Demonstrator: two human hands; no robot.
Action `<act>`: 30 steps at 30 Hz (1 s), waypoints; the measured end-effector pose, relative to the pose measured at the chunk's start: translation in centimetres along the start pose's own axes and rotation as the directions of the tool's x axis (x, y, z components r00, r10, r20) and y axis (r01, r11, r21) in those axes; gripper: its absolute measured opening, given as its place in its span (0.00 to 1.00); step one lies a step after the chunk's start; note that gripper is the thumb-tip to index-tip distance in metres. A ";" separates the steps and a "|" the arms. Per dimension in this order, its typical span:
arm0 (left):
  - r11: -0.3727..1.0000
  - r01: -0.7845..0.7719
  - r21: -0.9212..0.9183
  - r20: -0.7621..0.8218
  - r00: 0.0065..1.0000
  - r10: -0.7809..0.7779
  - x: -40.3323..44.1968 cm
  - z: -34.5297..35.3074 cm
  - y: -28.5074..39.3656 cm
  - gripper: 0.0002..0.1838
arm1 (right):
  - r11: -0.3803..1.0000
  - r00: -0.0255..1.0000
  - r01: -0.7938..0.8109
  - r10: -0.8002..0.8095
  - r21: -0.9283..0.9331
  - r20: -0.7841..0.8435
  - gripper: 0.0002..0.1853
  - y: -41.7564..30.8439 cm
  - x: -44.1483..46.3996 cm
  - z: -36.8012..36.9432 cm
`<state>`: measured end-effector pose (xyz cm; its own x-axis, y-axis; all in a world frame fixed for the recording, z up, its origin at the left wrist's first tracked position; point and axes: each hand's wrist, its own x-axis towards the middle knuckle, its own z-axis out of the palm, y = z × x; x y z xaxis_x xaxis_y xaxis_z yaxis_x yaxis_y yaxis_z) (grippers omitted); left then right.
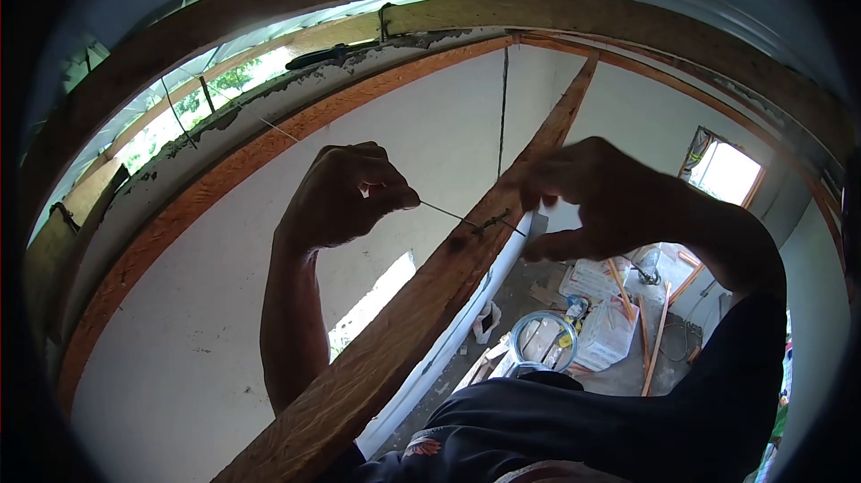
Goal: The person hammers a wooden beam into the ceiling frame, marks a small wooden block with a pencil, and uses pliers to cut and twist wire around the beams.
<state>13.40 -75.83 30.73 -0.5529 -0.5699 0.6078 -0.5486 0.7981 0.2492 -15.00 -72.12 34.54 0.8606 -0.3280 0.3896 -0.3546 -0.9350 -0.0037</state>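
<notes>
My left hand is closed in a pinch on a thin wire. From its fingertips the wire runs taut to the top of a wooden beam, where a small dark twist of wire lies across the wood. A thin pale length also trails up and left behind that hand. On the beam's other side is my right hand, slightly blurred. Its thumb and fingers are apart around the beam's edge, close to the wire's short end, and I see nothing gripped between them.
Below, the floor holds white wrapped boxes, a coil of clear tubing and several wood strips. A white wall stands at left, topped by an orange-brown timber. A dark tool lies on the ledge under the roof.
</notes>
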 end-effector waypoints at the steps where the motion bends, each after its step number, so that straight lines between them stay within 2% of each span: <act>1: 1.000 -0.011 -0.015 -0.010 1.000 0.010 0.0 0.0 -0.1 0.04 | 0.941 0.971 0.202 -0.228 -0.272 -0.069 0.23 1.0 0.0 -0.4; 4: 0.999 -0.023 -0.047 -0.014 1.000 0.023 0.0 0.3 -0.3 0.04 | 0.705 0.823 0.535 -0.561 -0.465 0.095 0.26 2.7 1.4 -0.4; 8: 1.000 -0.018 -0.025 -0.006 1.000 0.018 0.3 0.3 -0.3 0.04 | 0.521 0.710 0.631 -0.687 -0.575 0.157 0.18 2.8 2.5 -0.4; 11: 1.000 -0.021 0.016 -0.009 1.000 0.022 0.4 0.2 -0.1 0.04 | 0.687 0.778 0.601 -0.621 -0.408 0.099 0.15 1.7 3.4 0.1; 13: 0.999 -0.036 0.038 -0.037 0.999 0.037 0.4 0.0 0.1 0.04 | 0.924 0.959 0.282 -0.280 -0.257 0.045 0.17 0.4 3.5 0.6; 14: 0.998 -0.042 0.041 -0.058 0.997 0.044 0.2 0.0 0.3 0.04 | 0.982 0.996 0.087 -0.082 -0.168 0.038 0.19 -0.4 3.6 0.7; 15: 0.997 -0.055 0.049 -0.070 0.996 0.059 0.1 0.0 0.4 0.04 | 0.985 0.983 -0.172 0.172 0.007 0.069 0.18 -1.1 4.4 0.4; 16: 0.996 -0.072 0.055 -0.068 0.995 0.076 0.1 0.1 0.4 0.04 | 0.891 0.888 -0.426 0.379 0.158 0.260 0.19 -1.5 5.3 -0.5; 18: 0.991 -0.101 0.083 -0.100 0.989 0.109 -0.2 0.0 0.5 0.04 | 0.866 0.865 -0.474 0.424 0.160 0.270 0.20 -1.6 5.1 -0.6; 21: 0.999 -0.053 0.004 -0.092 0.994 0.053 -0.3 -0.2 0.4 0.03 | 0.907 0.869 -0.421 0.393 0.031 0.300 0.17 -1.6 4.4 -1.5; 22: 0.999 -0.032 -0.016 -0.083 0.996 0.031 -0.2 -0.3 0.3 0.03 | 0.990 0.985 -0.127 0.133 -0.054 0.110 0.16 -0.5 4.1 -1.1; 23: 0.999 -0.045 -0.026 -0.089 0.995 0.042 -0.2 -0.3 0.2 0.03 | 0.971 0.985 0.158 -0.169 -0.179 -0.046 0.15 1.0 3.7 -0.1; 25: 0.997 -0.062 -0.053 -0.095 0.994 0.057 -0.2 -0.1 -0.1 0.03 | 0.765 0.868 0.458 -0.494 -0.453 0.043 0.23 2.5 2.3 -0.5; 28: 0.997 -0.051 -0.053 -0.089 0.995 0.046 -0.1 -0.1 -0.2 0.03 | 0.552 0.741 0.509 -0.671 -0.660 0.010 0.19 3.8 2.6 -0.3; 30: 0.997 -0.067 -0.026 -0.067 0.996 0.066 0.0 -0.1 -0.4 0.04 | 0.487 0.681 0.553 -0.732 -0.676 0.030 0.16 3.6 3.0 -0.4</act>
<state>13.66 -76.10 30.68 -0.5445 -0.5020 0.6719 -0.4937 0.8394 0.2272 -13.88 -76.35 36.09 0.8563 0.4572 0.2404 0.0564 -0.5454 0.8363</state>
